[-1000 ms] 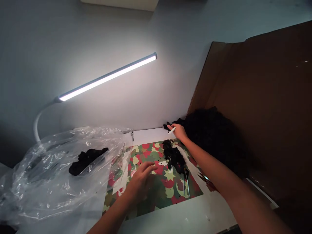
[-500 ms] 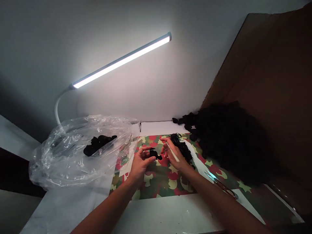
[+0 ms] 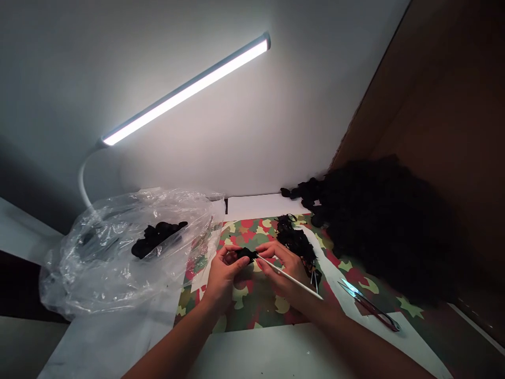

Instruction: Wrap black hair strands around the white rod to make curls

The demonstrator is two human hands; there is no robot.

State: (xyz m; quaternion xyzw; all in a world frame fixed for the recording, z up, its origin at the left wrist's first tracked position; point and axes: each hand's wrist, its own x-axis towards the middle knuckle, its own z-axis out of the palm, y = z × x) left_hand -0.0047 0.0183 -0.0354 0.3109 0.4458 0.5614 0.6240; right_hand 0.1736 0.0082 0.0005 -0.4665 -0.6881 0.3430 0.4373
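Hands: my left hand (image 3: 223, 273) pinches a small black tuft (image 3: 246, 254); my right hand (image 3: 284, 266) grips a thin white stick (image 3: 294, 277), tip touching it.
Done: some dark pieces in the plastic bag (image 3: 118, 263), left.
Left: big black heap (image 3: 386, 226), far right.

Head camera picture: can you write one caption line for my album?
Under a lamp, two hands pinch a small black piece; the right holds a thin white stick.
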